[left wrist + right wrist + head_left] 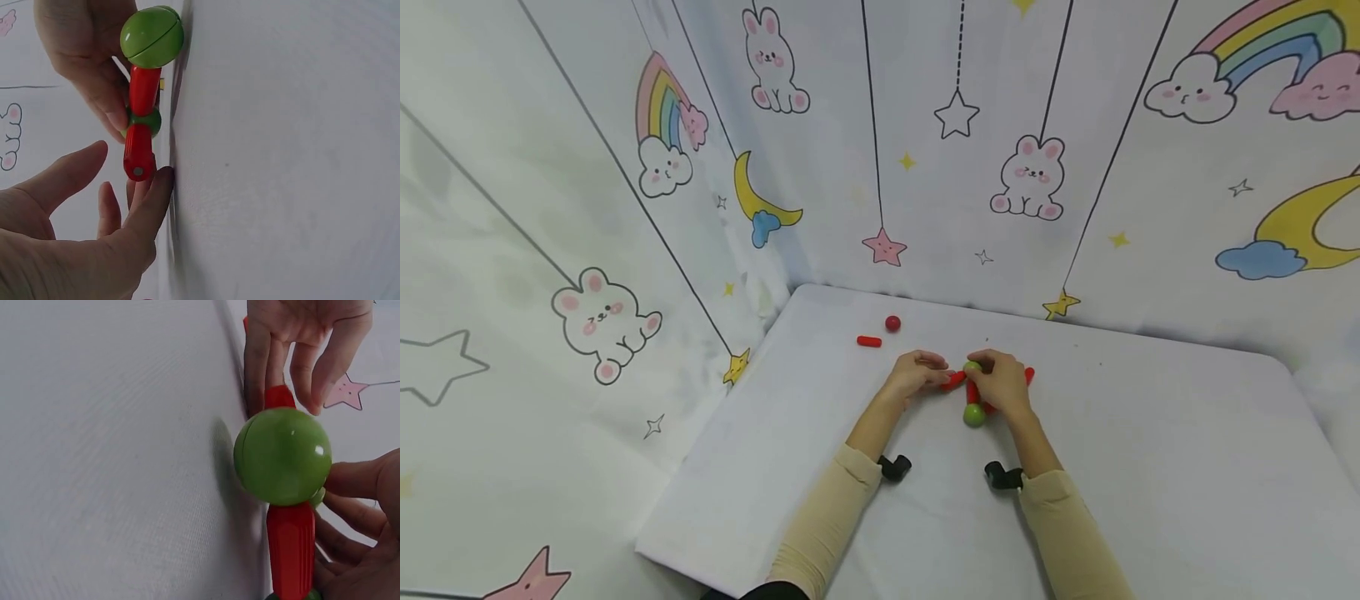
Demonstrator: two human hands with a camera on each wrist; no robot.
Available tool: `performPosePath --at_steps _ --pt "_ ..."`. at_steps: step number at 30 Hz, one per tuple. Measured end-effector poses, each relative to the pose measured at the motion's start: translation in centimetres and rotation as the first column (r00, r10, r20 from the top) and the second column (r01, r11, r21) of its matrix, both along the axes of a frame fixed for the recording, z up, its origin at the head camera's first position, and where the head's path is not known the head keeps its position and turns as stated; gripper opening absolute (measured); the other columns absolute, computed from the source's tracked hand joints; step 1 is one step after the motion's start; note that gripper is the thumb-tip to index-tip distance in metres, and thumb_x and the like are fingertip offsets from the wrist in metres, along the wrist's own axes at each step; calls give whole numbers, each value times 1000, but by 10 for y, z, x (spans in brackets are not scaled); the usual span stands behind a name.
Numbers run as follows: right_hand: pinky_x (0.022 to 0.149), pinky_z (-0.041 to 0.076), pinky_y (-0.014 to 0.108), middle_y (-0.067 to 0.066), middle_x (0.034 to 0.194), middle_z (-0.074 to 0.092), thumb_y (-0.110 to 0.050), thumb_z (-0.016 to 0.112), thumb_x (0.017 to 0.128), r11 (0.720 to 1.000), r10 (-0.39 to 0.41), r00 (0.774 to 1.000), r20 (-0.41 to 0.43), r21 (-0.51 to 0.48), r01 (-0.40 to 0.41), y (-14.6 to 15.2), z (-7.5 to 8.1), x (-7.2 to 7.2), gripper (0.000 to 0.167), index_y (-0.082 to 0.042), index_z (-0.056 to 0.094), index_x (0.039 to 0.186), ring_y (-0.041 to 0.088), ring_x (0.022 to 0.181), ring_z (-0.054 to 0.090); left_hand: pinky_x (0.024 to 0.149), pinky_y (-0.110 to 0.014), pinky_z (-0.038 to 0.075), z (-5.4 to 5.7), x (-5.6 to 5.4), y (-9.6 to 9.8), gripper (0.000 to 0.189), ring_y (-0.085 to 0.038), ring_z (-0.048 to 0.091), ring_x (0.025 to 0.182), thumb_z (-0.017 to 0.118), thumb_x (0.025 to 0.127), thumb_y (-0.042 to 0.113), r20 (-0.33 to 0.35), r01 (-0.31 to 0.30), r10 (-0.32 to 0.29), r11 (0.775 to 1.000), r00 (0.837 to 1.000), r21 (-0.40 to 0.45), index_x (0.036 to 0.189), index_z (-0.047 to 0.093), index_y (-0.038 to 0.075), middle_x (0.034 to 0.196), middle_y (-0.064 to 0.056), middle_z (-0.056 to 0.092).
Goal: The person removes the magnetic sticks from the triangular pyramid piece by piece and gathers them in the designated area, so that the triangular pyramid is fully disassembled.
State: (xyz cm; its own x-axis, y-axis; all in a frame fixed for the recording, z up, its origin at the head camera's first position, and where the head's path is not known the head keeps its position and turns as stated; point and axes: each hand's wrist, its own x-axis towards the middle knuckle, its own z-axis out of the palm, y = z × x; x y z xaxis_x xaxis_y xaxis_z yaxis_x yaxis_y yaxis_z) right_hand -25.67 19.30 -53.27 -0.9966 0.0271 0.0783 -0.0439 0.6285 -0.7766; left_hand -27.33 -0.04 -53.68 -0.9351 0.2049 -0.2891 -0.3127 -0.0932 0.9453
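My right hand (1002,383) pinches a green ball (972,367) between thumb and fingers. From this ball a red rod (973,392) runs toward me to a second green ball (973,415). Another red rod (138,153) sticks out from the pinched ball toward the left, with a small silvery dot on its end. My left hand (94,240) is around that free end, its fingers extended under the rod and its thumb apart from it. In the right wrist view a red rod (290,550) joins the large near ball (282,456) to a green ball at the bottom edge.
Farther back on the white table (1150,433) lie a loose red rod (868,342) and a red ball (892,324). Another red rod end (1030,375) shows just right of my right hand. A patterned curtain (820,167) stands along the table's back and left edges.
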Motion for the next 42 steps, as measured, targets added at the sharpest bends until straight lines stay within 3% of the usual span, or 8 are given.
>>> performPosePath --at_steps 7,11,17,28,38,42 --pt "102 49 53 14 117 76 -18 74 97 1000 14 1000 -2 -27 -14 -6 0 -1 27 -8 76 122 33 110 68 90 -37 61 -3 -2 1 42 -20 72 96 77 85 -10 15 4 -4 1000 1000 28 125 64 -6 122 -21 71" --pt "100 50 53 14 115 76 -17 75 96 1000 16 1000 -4 -17 -16 -8 -2 0 26 -7 76 120 33 109 68 91 -36 60 -3 -2 1 49 -19 72 95 76 86 -10 12 -47 47 999 999 23 131 59 -10 125 -24 70" --pt "100 50 53 14 115 76 -17 75 96 1000 28 1000 6 -2 -28 -10 -3 1 26 -7 77 120 32 109 68 91 -34 60 -4 -4 0 50 -18 71 93 80 87 -4 -2 -134 134 991 991 -7 132 59 -8 118 -19 71" --pt "101 50 53 13 116 75 -19 76 96 999 50 997 51 -7 -50 -8 1 3 29 -8 76 123 32 109 67 90 -34 61 -7 -8 0 56 -33 75 105 72 88 -15 34 -240 237 963 971 126 139 49 -11 130 -30 64" --pt "100 51 54 12 115 76 -20 77 96 997 72 996 61 -11 -71 -10 0 3 27 -10 77 121 32 109 67 89 -31 61 -8 -10 1 63 -33 73 110 70 89 -17 86 -339 328 916 941 213 144 41 -11 133 -32 61" --pt "100 52 53 12 114 76 -19 77 96 998 69 996 59 -8 -69 -13 -2 3 27 -10 77 121 31 108 68 89 -30 60 -8 -11 -1 66 -33 73 112 69 89 -18 104 -347 332 912 937 220 147 38 -9 134 -32 61"
